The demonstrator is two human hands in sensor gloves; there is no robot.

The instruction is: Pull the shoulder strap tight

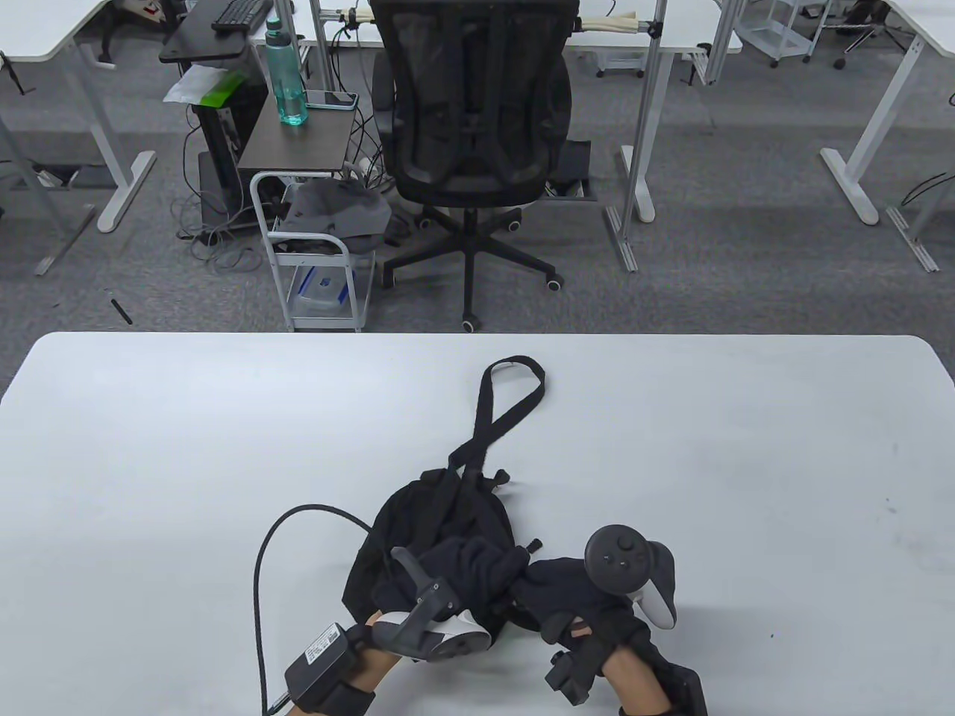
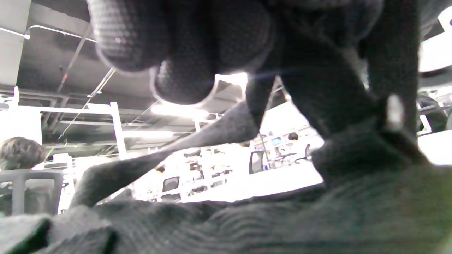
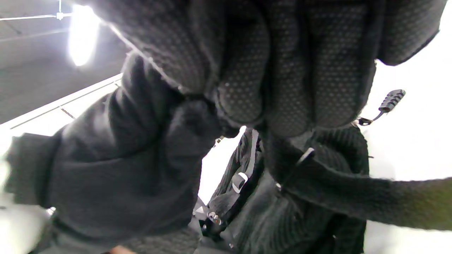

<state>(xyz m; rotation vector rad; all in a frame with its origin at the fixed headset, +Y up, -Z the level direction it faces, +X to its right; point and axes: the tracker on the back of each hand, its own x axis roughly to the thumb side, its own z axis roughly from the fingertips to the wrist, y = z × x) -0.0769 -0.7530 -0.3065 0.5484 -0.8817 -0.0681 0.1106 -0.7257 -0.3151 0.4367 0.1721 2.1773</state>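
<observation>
A small black bag [image 1: 418,522] lies on the white table [image 1: 149,447] near the front edge. Its black shoulder strap [image 1: 507,403] runs away from it in a long loop. My left hand [image 1: 477,567] rests on the bag's near part, fingers curled into the fabric. My right hand [image 1: 559,589] is beside it to the right, fingers closed at the bag's near right corner. In the right wrist view my fingers [image 3: 289,70] are curled above a strap [image 3: 370,197] that passes through a buckle [image 3: 303,157]. The left wrist view shows curled fingertips [image 2: 183,46] over a strap [image 2: 176,148] and bag fabric.
A black cable [image 1: 261,567] curves from my left wrist over the table. Beyond the far edge stand an office chair [image 1: 470,134], a small cart [image 1: 313,261] and a side table with a green bottle [image 1: 287,71].
</observation>
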